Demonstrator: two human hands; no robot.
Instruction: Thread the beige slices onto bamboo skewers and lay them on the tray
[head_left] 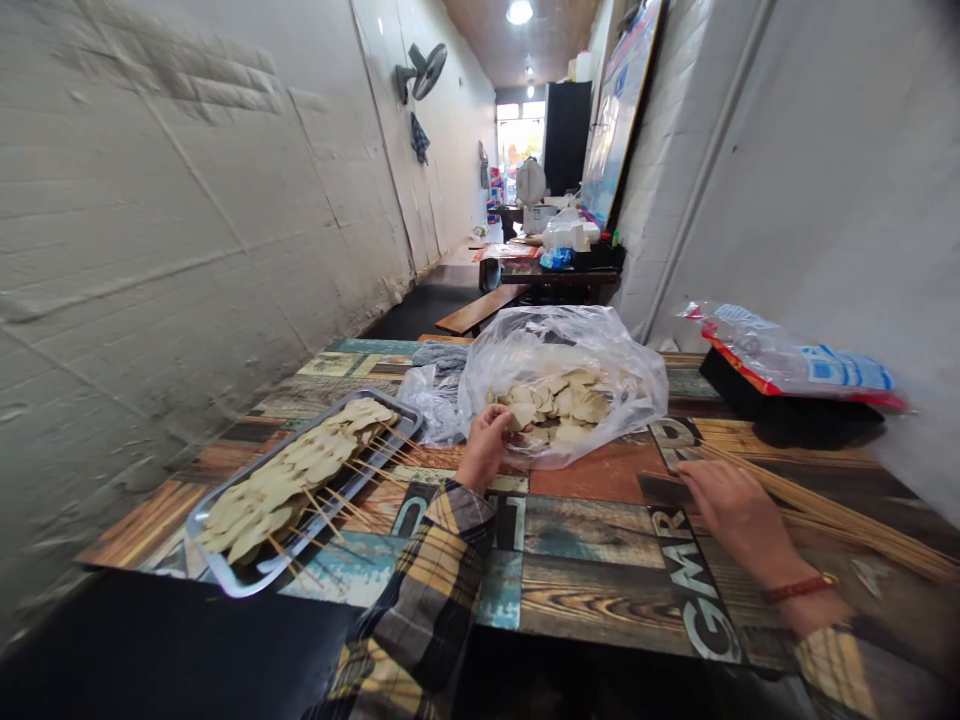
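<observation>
Slice (523, 415), pale and flat, sits pinched in grip of my left hand (484, 448), at near left side of clear plastic bag (562, 335) holding more slices (581, 402). My right hand (739, 515) at left ends of thin wooden sticks (832, 520), right side of worktop (585, 535); cannot tell whether its grip holds any. Left: shallow tray (245, 588) with loaded skewers (292, 478), bare ends pointing right. Far right: red-edged package (810, 362) on black container (757, 392).

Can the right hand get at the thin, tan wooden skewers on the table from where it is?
Probably yes: the right hand is close beside the thin, tan wooden skewers, with nothing visible blocking the way. Blur hides whether it touches any.
</observation>
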